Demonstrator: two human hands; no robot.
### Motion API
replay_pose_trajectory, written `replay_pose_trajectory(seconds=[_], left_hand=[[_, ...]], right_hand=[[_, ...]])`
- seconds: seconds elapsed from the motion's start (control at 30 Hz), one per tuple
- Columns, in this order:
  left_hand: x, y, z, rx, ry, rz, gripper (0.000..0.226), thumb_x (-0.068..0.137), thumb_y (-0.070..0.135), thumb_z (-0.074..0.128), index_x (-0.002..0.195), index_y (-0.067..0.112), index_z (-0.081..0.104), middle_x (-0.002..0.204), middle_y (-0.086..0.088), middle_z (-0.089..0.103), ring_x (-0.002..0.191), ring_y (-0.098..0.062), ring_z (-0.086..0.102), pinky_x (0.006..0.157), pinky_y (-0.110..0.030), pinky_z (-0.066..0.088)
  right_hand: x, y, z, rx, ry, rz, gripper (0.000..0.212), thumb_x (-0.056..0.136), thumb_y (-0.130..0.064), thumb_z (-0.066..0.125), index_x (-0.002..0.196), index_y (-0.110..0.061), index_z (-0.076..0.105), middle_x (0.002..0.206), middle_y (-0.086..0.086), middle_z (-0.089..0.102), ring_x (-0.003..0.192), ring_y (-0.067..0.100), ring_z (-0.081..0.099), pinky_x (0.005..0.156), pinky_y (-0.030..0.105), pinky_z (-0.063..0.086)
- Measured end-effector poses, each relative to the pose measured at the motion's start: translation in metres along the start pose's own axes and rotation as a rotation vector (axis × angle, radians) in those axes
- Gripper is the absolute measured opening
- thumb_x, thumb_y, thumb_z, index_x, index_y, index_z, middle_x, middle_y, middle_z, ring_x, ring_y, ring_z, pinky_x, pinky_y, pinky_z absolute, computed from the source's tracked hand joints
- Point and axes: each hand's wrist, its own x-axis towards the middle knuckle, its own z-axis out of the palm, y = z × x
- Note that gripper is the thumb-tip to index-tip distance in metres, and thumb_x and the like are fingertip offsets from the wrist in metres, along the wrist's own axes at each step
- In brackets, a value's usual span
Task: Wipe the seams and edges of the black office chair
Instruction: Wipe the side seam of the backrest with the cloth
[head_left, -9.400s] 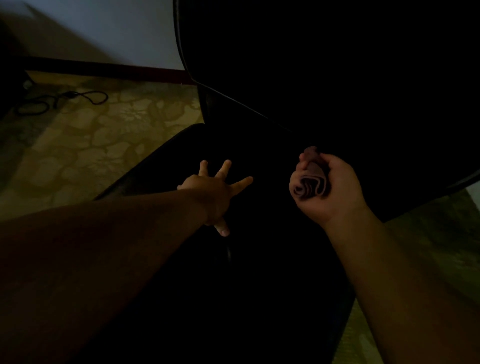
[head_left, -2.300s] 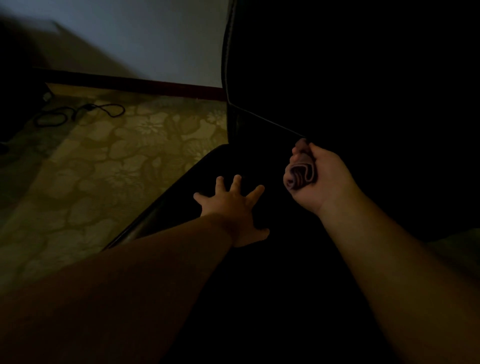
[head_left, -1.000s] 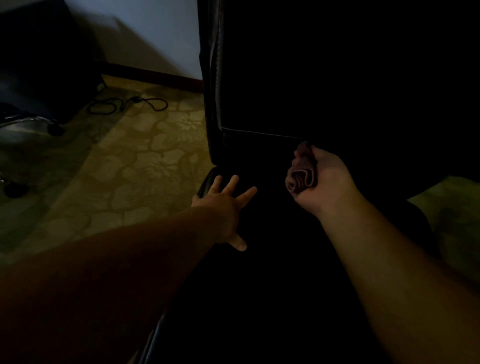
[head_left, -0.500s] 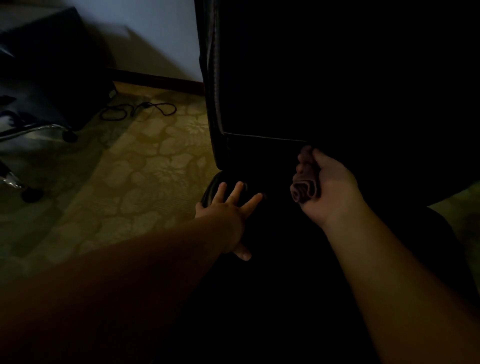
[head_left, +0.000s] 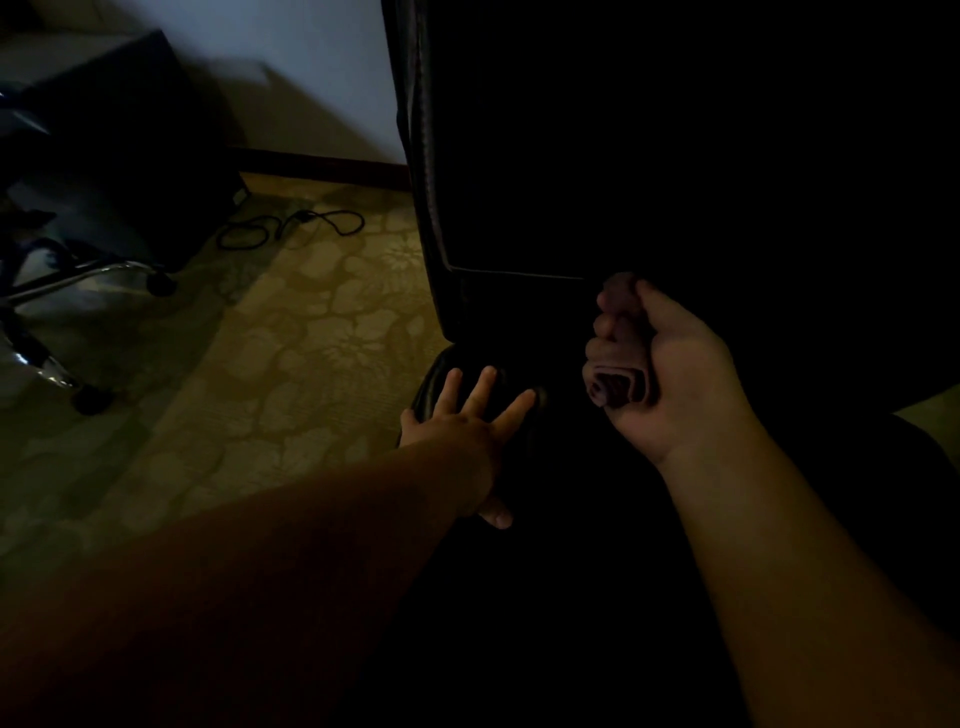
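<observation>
Now left hand (head_left: 460, 426) flat, fingers spread, on black leather office chair (head_left: 519, 312) seat; right hand (head_left: 660, 364) grips rolled dark-red cloth (head_left: 618, 387) near backrest seam.

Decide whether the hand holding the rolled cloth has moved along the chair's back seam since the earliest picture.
Yes. The right hand, gripping the rolled cloth, now sits nearer the left end of the backrest seam than before.

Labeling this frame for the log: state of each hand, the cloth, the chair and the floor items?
left hand: fingers spread, flat on the seat's rear corner
right hand: grips the cloth
cloth: rolled up, at the backrest seam
black office chair: upright, seam line visible
cable: loose on the carpet
second chair base: standing on the carpet
</observation>
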Motion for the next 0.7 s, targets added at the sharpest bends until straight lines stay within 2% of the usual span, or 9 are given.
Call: replay_pose_trajectory(seconds=[0.17, 0.3, 0.43, 0.6, 0.7], left_hand=[[0.0, 0.0, 0.002, 0.0, 0.01, -0.004, 0.136, 0.07, 0.059, 0.083, 0.147, 0.052, -0.03, 0.158, 0.005, -0.042, 0.147, -0.036, -0.033, 0.117, -0.072, 0.011], [0.0, -0.001, 0.001, 0.005, 0.025, 0.01, 0.135, 0.071, 0.058, 0.082, 0.148, 0.052, -0.029, 0.158, 0.005, -0.042, 0.147, -0.035, -0.034, 0.116, -0.072, 0.011], [-0.001, 0.001, 0.0, 0.008, 0.027, 0.008, 0.135, 0.071, 0.06, 0.081, 0.147, 0.051, -0.03, 0.158, 0.005, -0.042, 0.147, -0.035, -0.034, 0.116, -0.072, 0.011], [-0.001, -0.002, 0.001, -0.001, 0.036, 0.021, 0.135, 0.072, 0.059, 0.082, 0.148, 0.051, -0.029, 0.158, 0.005, -0.042, 0.146, -0.034, -0.035, 0.116, -0.072, 0.009], [0.002, -0.001, 0.001, -0.009, 0.019, 0.015, 0.136, 0.071, 0.058, 0.083, 0.147, 0.052, -0.029, 0.157, 0.006, -0.043, 0.146, -0.034, -0.036, 0.115, -0.072, 0.006]], right_hand=[[0.002, 0.004, 0.006, 0.006, 0.13, 0.012, 0.028, 0.102, -0.028, 0.048, 0.08, -0.017, 0.062, 0.07, -0.005, 0.056, 0.054, 0.007, 0.048, 0.042, 0.016, 0.04], [0.0, 0.003, 0.003, 0.031, -0.035, 0.02, 0.027, 0.102, -0.034, 0.045, 0.088, -0.017, 0.059, 0.071, -0.004, 0.051, 0.046, 0.006, 0.042, 0.04, 0.018, 0.036], [0.004, 0.007, 0.003, 0.024, 0.113, 0.029, 0.027, 0.103, -0.031, 0.046, 0.084, -0.018, 0.061, 0.075, -0.004, 0.053, 0.05, 0.005, 0.046, 0.04, 0.015, 0.037], [0.001, 0.006, 0.006, 0.031, -0.032, 0.017, 0.031, 0.104, -0.033, 0.042, 0.084, -0.017, 0.058, 0.069, -0.004, 0.05, 0.045, 0.005, 0.041, 0.039, 0.018, 0.035], [0.005, 0.008, 0.011, 0.035, 0.069, 0.023, 0.029, 0.104, -0.031, 0.044, 0.082, -0.019, 0.059, 0.073, -0.006, 0.051, 0.043, 0.002, 0.044, 0.038, 0.014, 0.035]])
